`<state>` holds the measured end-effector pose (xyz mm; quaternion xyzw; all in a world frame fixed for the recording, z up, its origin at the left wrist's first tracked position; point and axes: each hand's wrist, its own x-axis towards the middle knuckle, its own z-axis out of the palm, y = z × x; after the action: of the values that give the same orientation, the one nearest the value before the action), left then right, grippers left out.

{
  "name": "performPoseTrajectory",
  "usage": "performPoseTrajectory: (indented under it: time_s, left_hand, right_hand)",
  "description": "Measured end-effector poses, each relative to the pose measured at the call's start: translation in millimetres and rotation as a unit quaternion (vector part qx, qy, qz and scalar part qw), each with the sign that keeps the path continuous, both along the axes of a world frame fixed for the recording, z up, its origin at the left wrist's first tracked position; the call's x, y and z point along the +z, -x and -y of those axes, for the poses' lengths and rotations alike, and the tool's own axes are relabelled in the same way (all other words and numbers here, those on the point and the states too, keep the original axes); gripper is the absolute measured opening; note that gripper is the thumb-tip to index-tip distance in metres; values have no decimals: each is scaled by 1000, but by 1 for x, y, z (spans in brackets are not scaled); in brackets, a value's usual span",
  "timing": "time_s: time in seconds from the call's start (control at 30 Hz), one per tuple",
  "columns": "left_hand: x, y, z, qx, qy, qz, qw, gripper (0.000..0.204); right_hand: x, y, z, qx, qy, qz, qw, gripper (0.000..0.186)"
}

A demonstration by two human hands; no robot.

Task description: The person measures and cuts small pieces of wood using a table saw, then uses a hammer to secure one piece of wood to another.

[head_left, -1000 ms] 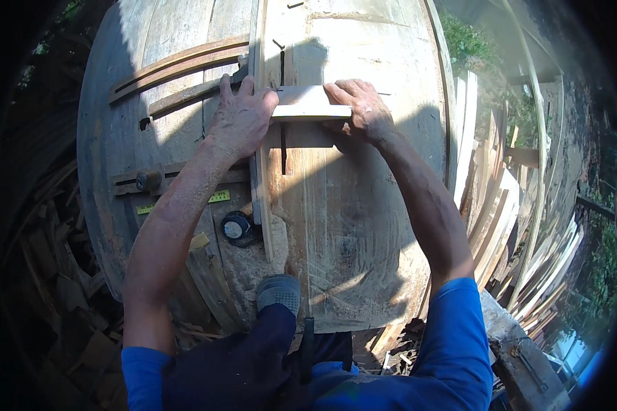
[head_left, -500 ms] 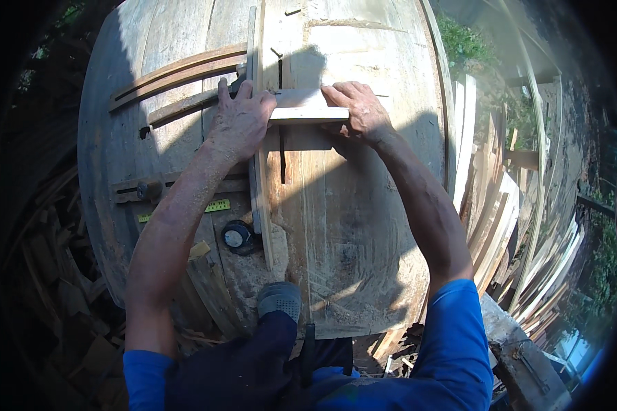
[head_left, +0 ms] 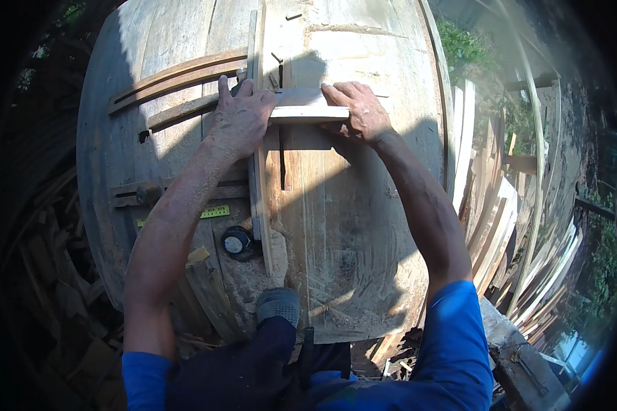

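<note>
A short wooden board (head_left: 310,112) lies crosswise over the worktable, its pale near edge lit by the sun. My left hand (head_left: 243,118) is at the board's left end, its fingers bent over the long wooden guide strip (head_left: 256,198) there. My right hand (head_left: 360,111) grips the opposite end, with the fingers on top and the thumb side partly hidden below. Between my hands, a narrow dark slot (head_left: 282,164) runs lengthwise in the tabletop and passes under the board. Sawdust clings to my left forearm.
Slotted wooden bars (head_left: 178,81) lie left of the guide strip. Nearer me are a round black tape measure (head_left: 238,242) and a yellow strip of measuring tape (head_left: 215,212). My shoe (head_left: 278,305) rests by the table's near edge. Long timber strips (head_left: 490,226) are stacked at right.
Both hands and the board stay almost where they were. A small wood chip now shows beside the slot, just beyond the board. The whole view has shifted very slightly.
</note>
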<state>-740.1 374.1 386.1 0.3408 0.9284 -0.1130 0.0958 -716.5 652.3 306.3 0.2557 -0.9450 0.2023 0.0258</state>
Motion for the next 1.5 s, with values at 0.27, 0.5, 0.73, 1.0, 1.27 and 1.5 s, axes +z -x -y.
performPoseTrajectory:
  time_s: [0.27,0.5,0.73,1.0,1.27,1.5]
  left_hand:
    - [-3,13,1,-6,-7,13,1000,39]
    - [-2,18,-2,-5,-3,7,1000,33]
    - [-3,23,-2,-6,-31,3,999,32]
    - [-2,31,-4,15,-33,11,999,30]
    - [-2,42,-8,14,-12,24,1000,33]
    - [1,54,-12,21,-14,16,1000,34]
  right_hand:
    - [1,7,2,-1,20,9,1000,91]
    - [3,12,-2,-6,3,1,1000,81]
    - [4,16,0,-4,9,-18,1000,71]
    - [3,25,0,-7,16,-22,1000,79]
    - [1,32,-3,-8,4,-24,1000,82]
    - [2,43,-4,-19,0,-11,1000,86]
